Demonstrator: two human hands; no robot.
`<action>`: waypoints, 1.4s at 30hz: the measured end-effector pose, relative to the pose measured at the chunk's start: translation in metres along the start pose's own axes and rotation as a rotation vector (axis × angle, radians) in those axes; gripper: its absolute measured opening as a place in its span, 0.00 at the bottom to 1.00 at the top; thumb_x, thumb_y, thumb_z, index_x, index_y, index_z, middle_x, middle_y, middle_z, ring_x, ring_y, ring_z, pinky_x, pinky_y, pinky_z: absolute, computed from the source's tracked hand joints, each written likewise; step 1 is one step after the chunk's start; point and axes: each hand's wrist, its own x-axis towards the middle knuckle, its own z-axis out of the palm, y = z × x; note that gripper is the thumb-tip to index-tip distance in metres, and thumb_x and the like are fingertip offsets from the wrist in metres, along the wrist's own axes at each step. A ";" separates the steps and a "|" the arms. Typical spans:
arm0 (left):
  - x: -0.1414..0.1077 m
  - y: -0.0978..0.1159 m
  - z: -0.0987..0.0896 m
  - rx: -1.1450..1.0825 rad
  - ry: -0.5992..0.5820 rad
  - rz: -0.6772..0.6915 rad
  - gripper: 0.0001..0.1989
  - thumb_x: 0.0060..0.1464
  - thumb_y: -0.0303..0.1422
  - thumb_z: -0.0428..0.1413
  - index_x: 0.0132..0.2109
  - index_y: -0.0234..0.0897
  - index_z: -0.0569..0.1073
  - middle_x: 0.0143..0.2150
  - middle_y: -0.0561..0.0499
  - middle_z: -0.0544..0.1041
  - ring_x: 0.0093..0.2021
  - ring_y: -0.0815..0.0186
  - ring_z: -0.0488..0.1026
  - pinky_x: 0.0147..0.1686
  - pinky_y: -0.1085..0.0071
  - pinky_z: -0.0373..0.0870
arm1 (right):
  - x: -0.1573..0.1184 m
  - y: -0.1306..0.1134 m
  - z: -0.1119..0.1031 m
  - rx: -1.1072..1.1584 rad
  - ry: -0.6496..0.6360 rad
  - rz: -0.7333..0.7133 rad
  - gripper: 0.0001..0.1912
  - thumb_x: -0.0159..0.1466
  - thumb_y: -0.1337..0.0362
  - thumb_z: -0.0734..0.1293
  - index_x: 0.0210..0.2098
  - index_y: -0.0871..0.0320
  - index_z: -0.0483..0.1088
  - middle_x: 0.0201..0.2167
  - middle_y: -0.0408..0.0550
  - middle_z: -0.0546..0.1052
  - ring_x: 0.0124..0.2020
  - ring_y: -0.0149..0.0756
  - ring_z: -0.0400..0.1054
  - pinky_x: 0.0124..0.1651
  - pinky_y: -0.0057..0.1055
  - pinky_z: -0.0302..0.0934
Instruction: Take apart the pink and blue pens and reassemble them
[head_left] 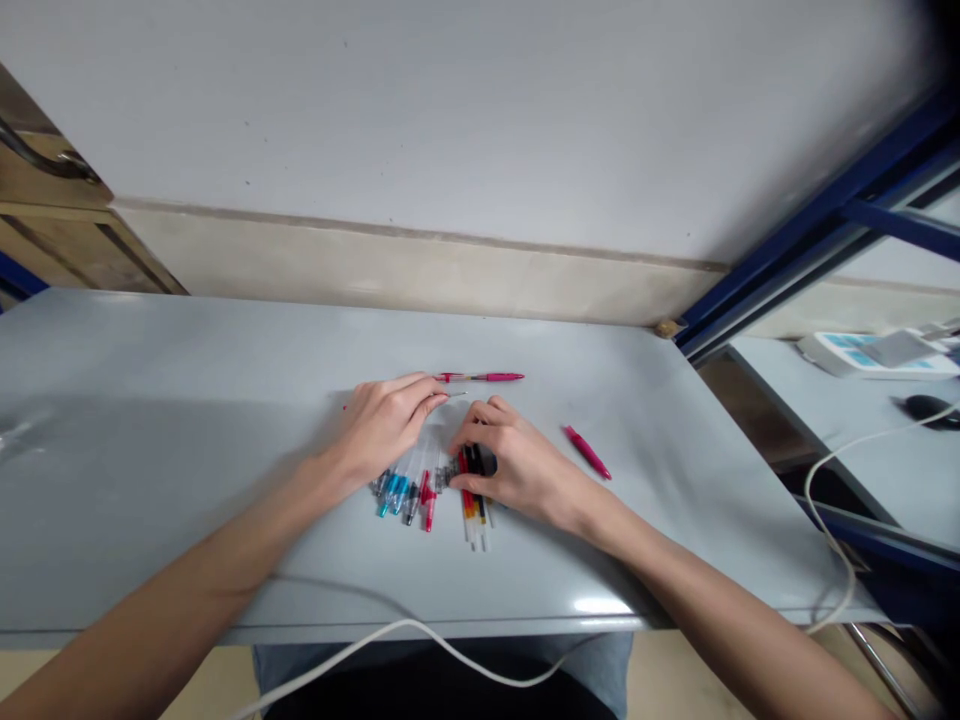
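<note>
My left hand [394,415] pinches a thin pen refill [458,394]; its slim metal tip sticks out to the right of the fingertips. Most of the refill is hidden by the hand. To the right, my right hand [510,455] hovers with thumb and forefinger apart beside a small heap of springs [444,474]. Under that hand lies a bundle of refills [478,510] with red, black and amber parts. Clear pen barrels with blue, black and red push-button ends [402,495] lie fanned out below my left hand.
A red pen [484,377] lies behind my hands, and a red pen part [588,453] lies to the right on the grey table [187,400]. A white cable [409,625] loops across the front edge. A blue metal frame [810,220] stands at the right, with a white device [874,355] beyond.
</note>
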 end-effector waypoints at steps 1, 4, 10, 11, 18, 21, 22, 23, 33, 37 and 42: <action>0.000 0.000 0.000 -0.002 -0.001 0.001 0.11 0.69 0.32 0.53 0.39 0.39 0.78 0.35 0.53 0.80 0.31 0.67 0.75 0.32 0.71 0.65 | 0.000 0.000 0.000 -0.005 0.006 0.007 0.12 0.60 0.61 0.78 0.42 0.57 0.78 0.40 0.51 0.73 0.43 0.44 0.62 0.46 0.38 0.62; 0.000 0.001 0.001 -0.025 -0.009 -0.005 0.10 0.68 0.31 0.53 0.40 0.39 0.78 0.36 0.53 0.80 0.32 0.67 0.75 0.33 0.71 0.65 | -0.001 -0.001 0.001 -0.009 0.017 0.028 0.09 0.60 0.65 0.77 0.39 0.57 0.78 0.39 0.50 0.74 0.42 0.44 0.63 0.45 0.37 0.61; 0.000 0.001 0.001 -0.062 -0.052 -0.035 0.10 0.68 0.31 0.52 0.40 0.40 0.78 0.36 0.55 0.80 0.34 0.67 0.76 0.35 0.71 0.65 | 0.001 -0.001 0.001 0.019 0.009 0.021 0.06 0.62 0.67 0.76 0.39 0.58 0.79 0.39 0.50 0.75 0.42 0.43 0.63 0.44 0.36 0.61; 0.000 0.002 0.001 -0.067 -0.066 -0.039 0.10 0.68 0.31 0.52 0.40 0.40 0.78 0.37 0.55 0.81 0.35 0.67 0.76 0.36 0.71 0.65 | 0.001 0.000 0.001 0.036 0.008 0.016 0.06 0.62 0.67 0.76 0.39 0.58 0.79 0.39 0.50 0.75 0.42 0.43 0.63 0.44 0.35 0.61; 0.001 0.005 -0.001 -0.072 -0.096 -0.070 0.11 0.68 0.31 0.51 0.42 0.41 0.78 0.39 0.55 0.81 0.37 0.67 0.77 0.39 0.71 0.66 | 0.001 0.006 -0.002 0.144 0.044 -0.005 0.05 0.64 0.65 0.74 0.40 0.58 0.79 0.38 0.49 0.76 0.44 0.42 0.64 0.47 0.35 0.61; 0.001 0.003 0.001 -0.060 -0.103 -0.068 0.10 0.68 0.31 0.52 0.41 0.41 0.78 0.39 0.55 0.81 0.36 0.67 0.77 0.37 0.71 0.65 | 0.001 0.005 -0.003 0.159 0.043 0.000 0.05 0.63 0.66 0.75 0.39 0.57 0.79 0.37 0.49 0.76 0.43 0.42 0.65 0.47 0.35 0.62; 0.001 0.002 0.001 -0.057 -0.102 -0.066 0.10 0.68 0.32 0.52 0.41 0.41 0.78 0.39 0.54 0.81 0.37 0.67 0.77 0.37 0.71 0.65 | 0.001 0.005 -0.003 0.159 0.040 -0.002 0.05 0.63 0.66 0.75 0.39 0.57 0.79 0.37 0.49 0.77 0.43 0.42 0.65 0.47 0.35 0.62; 0.000 0.001 0.002 -0.056 -0.100 -0.062 0.10 0.68 0.32 0.53 0.42 0.41 0.78 0.39 0.54 0.81 0.37 0.66 0.77 0.37 0.71 0.65 | 0.001 0.005 -0.003 0.158 0.038 -0.004 0.05 0.63 0.66 0.75 0.39 0.57 0.79 0.37 0.49 0.77 0.43 0.42 0.65 0.47 0.35 0.62; 0.000 -0.001 0.003 -0.065 -0.080 -0.008 0.09 0.69 0.32 0.52 0.42 0.40 0.78 0.40 0.54 0.81 0.37 0.66 0.77 0.38 0.70 0.66 | 0.002 0.018 -0.016 0.329 0.243 0.090 0.04 0.64 0.64 0.75 0.38 0.56 0.78 0.38 0.46 0.81 0.40 0.38 0.74 0.46 0.34 0.63; 0.000 0.003 0.001 -0.074 -0.079 -0.024 0.09 0.69 0.33 0.52 0.42 0.39 0.77 0.38 0.53 0.80 0.37 0.66 0.76 0.38 0.70 0.66 | 0.005 0.026 -0.017 0.465 0.378 0.143 0.05 0.63 0.66 0.75 0.39 0.57 0.78 0.36 0.45 0.82 0.39 0.37 0.75 0.43 0.33 0.63; -0.001 0.006 0.002 -0.128 -0.107 -0.013 0.09 0.69 0.33 0.51 0.41 0.39 0.74 0.35 0.53 0.79 0.32 0.68 0.74 0.35 0.71 0.65 | 0.006 0.025 -0.015 0.718 0.507 0.221 0.13 0.62 0.62 0.74 0.46 0.59 0.77 0.35 0.48 0.82 0.38 0.38 0.76 0.42 0.34 0.65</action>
